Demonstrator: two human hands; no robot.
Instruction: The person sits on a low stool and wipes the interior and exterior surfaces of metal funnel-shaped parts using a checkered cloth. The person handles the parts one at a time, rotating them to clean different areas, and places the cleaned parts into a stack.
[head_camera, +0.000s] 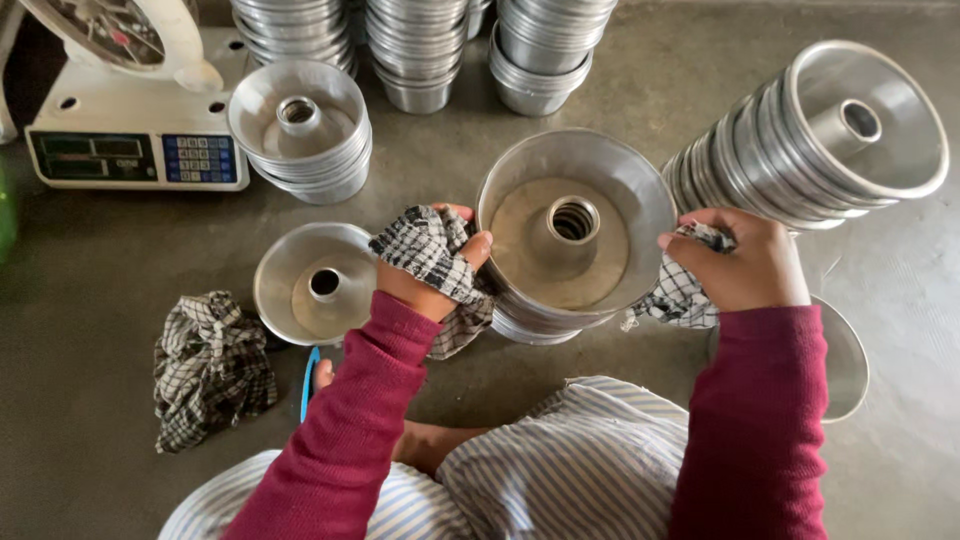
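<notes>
I hold a round metal tube pan (575, 232) between both hands, its open side tilted up toward me. My left hand (432, 262) presses a black-and-white checked cloth (428, 250) against the pan's left rim. On the right rim, my right hand (742, 262) grips a second piece of checked cloth (680, 292). Both arms wear dark red sleeves. Beneath the held pan, more pan rims show.
A single tube pan (312, 282) lies left of my hands, with a crumpled checked cloth (210, 368) on the floor beside it. A tilted stack of pans (820, 140) leans at right. More pan stacks (300, 130) and a digital scale (135, 120) stand at the back.
</notes>
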